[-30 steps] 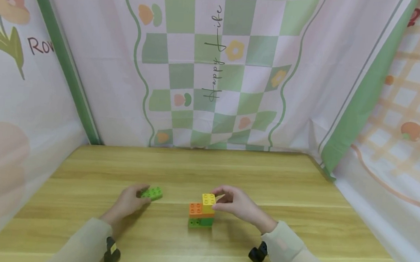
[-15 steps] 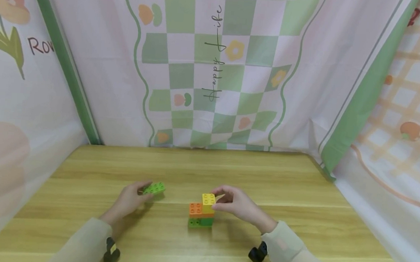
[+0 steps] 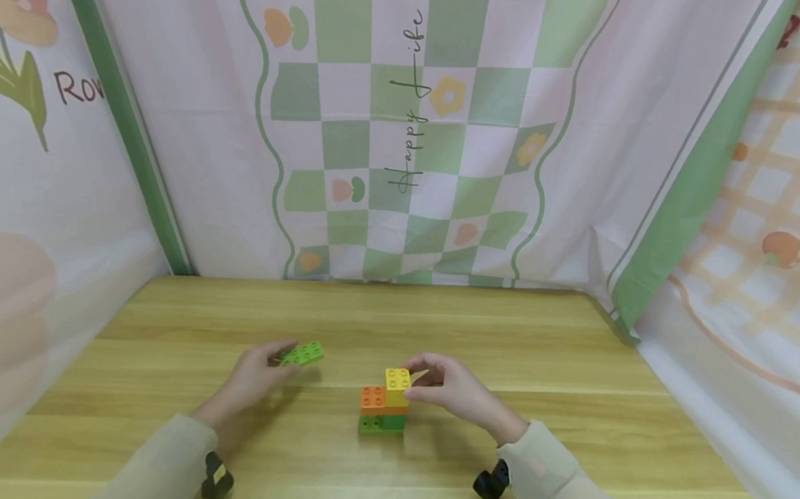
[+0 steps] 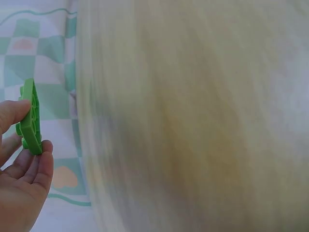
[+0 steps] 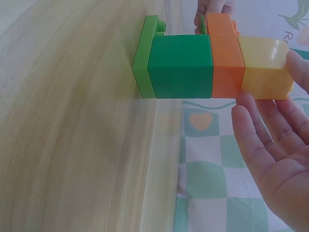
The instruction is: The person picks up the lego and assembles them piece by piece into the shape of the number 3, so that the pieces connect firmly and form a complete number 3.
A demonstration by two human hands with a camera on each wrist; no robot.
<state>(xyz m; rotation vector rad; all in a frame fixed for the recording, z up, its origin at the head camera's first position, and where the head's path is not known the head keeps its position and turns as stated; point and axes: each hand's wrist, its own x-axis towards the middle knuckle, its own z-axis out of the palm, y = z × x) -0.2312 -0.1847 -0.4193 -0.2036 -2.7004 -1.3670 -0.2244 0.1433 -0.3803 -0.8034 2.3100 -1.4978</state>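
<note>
My left hand [image 3: 252, 377] pinches a flat light-green toy building brick [image 3: 307, 353] above the table, left of the stack. In the left wrist view that thin studded brick [image 4: 30, 123] sits between thumb and fingers, its hollow underside partly showing. My right hand [image 3: 459, 393] holds the yellow block [image 3: 397, 381] on top of the stack, thumb on one side and fingers on the other. Beneath it come an orange brick [image 3: 372, 398], a dark green block [image 5: 179, 67] and a flat light-green base brick [image 5: 145, 58] standing on the table.
The wooden table [image 3: 380, 318] reaches back to a checked curtain [image 3: 404, 203]. Printed cloth hangs along the left [image 3: 60, 176] and right [image 3: 779, 271] sides. A black wrist camera [image 3: 492, 484] sits under the right cuff, another [image 3: 216, 479] by the left.
My left hand has lifted the flat light-green brick off the table and carried it slightly away and to the right. The right hand and the stack have stayed in place.
</note>
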